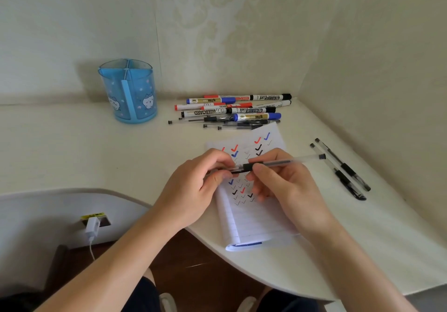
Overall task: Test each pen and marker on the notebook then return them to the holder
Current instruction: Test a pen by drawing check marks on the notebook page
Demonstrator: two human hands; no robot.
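Testing midway: left hand (205, 176) pinches the tip end, right hand (280, 183) grips the barrel of a pen (280, 162) above the ticked notebook (254, 222); holder (128, 91) seemingly empty, marker pile (229, 111) and two pens (343, 169) unreturned.

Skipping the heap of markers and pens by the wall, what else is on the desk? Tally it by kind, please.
Pen holder: 1
Notebook: 1
Clear pens: 3 (held pen, two loose pens at the right)
Total: 5
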